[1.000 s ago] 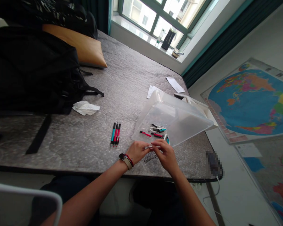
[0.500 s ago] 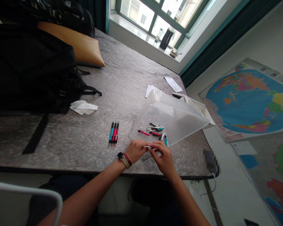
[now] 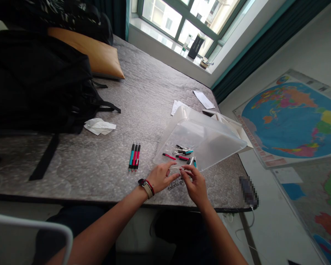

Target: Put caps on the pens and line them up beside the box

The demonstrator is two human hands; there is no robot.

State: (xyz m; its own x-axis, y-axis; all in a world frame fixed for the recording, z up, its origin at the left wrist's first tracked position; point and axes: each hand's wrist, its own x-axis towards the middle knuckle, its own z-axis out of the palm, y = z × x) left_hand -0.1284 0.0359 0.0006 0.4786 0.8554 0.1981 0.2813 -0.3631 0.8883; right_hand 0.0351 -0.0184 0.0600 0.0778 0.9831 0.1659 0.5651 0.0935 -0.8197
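Note:
My right hand (image 3: 195,185) pinches a thin white stick like a pen refill (image 3: 176,168) between thumb and fingertips; its exact kind is too small to tell. The stick points left, towards my left hand (image 3: 161,176), whose thumb and forefinger are spread apart around its far end. Whether the left fingers touch it I cannot tell. Just beyond both hands, pen parts in red, black, white and teal (image 3: 183,157) lie loose in a tilted clear plastic bin (image 3: 209,138). To the left, three assembled pens (image 3: 134,157), one teal and two red, rest side by side.
A black backpack (image 3: 38,81), a tan cushion (image 3: 99,55) and a crumpled tissue (image 3: 99,126) occupy the left. Behind the bin are white papers (image 3: 203,99) and an open box (image 3: 244,138). A blurred dark device (image 3: 248,191) with a cable lies by the right edge.
My hands have moved slightly apart. The left fingers have opened from their pinch, and the thin white stick now shows between the hands, in my right fingertips.

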